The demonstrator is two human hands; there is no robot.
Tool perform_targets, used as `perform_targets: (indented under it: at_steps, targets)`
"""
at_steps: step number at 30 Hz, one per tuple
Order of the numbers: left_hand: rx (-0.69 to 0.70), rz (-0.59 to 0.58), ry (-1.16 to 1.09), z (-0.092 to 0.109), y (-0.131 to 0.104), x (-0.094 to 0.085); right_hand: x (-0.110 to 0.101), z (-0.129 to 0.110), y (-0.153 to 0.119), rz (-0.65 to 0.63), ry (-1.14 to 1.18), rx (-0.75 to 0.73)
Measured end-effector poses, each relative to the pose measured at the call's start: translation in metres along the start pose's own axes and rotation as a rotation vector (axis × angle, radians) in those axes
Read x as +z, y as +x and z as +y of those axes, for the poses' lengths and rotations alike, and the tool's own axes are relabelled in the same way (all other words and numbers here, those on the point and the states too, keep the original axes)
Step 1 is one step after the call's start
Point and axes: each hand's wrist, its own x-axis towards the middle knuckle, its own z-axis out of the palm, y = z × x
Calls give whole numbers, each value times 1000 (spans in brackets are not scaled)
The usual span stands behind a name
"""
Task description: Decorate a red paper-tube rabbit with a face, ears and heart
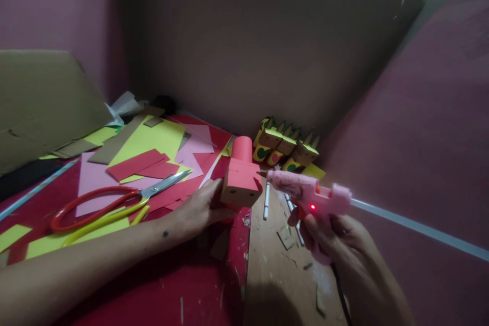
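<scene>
My left hand (204,206) grips a red paper figure (242,175) from its left side. The figure has a box-shaped head with two dark dots on its brown front face and a tube-shaped body behind. In my right hand (336,239) is a pink glue gun (301,191) with a red light lit on its side. Its nozzle meets or nearly meets the right edge of the red head; I cannot tell if they touch. A long clear glue stick (416,232) sticks out of the gun's back.
Large scissors (143,194) with red and yellow handles lie on coloured paper sheets (147,147) at left. Several finished yellow figures (284,145) stand by the back wall. White markers (266,201) and cardboard scraps (286,238) lie on the wooden surface. A cardboard sheet (46,102) stands far left.
</scene>
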Motion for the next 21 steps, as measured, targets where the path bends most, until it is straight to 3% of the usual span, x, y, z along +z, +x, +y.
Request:
perform_targets:
  at_steps: [5,15,21]
  targets:
    - [-6,-6,18,0,0,-1,-3,10,10,-94,-23,-59]
    - [-55,1,-59,6,-3,3,4,-8,-2,-37,16,-34]
    - [-46,7,-44,11,-3,3,5,-2,0,-9,-1,-25]
